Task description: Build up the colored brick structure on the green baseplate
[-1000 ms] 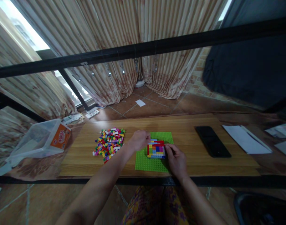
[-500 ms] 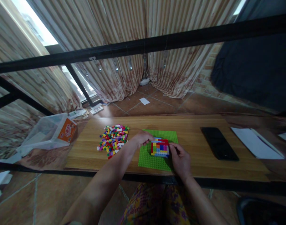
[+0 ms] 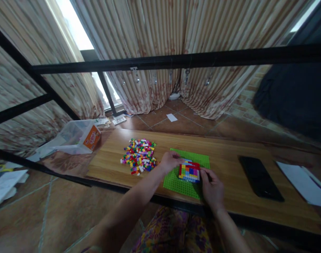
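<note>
A square build of coloured toy bricks (image 3: 189, 173), edged partly in red with mixed colours inside, sits on the green studded baseplate (image 3: 181, 188). At its far left corner my left hand (image 3: 171, 161) is closed, fingertips pinched at a light blue brick (image 3: 187, 161) along the far edge; the fingers partly cover it. My right hand (image 3: 212, 187) is closed at the build's right side, thumb and forefinger against that edge, the other fingers curled. Left of the plate lies a loose pile of small bricks (image 3: 141, 154) in many colours.
All this rests on a low wooden table (image 3: 110, 151). A black phone (image 3: 260, 178) and white paper (image 3: 302, 182) with a pen lie to the right. On the left stands a clear plastic box (image 3: 73, 135). A black metal rail (image 3: 160, 63) crosses beyond the table.
The view has shifted, so the table and everything on it appear lower and further right. Both hands keep their places at the brick build, with only slight finger movement.
</note>
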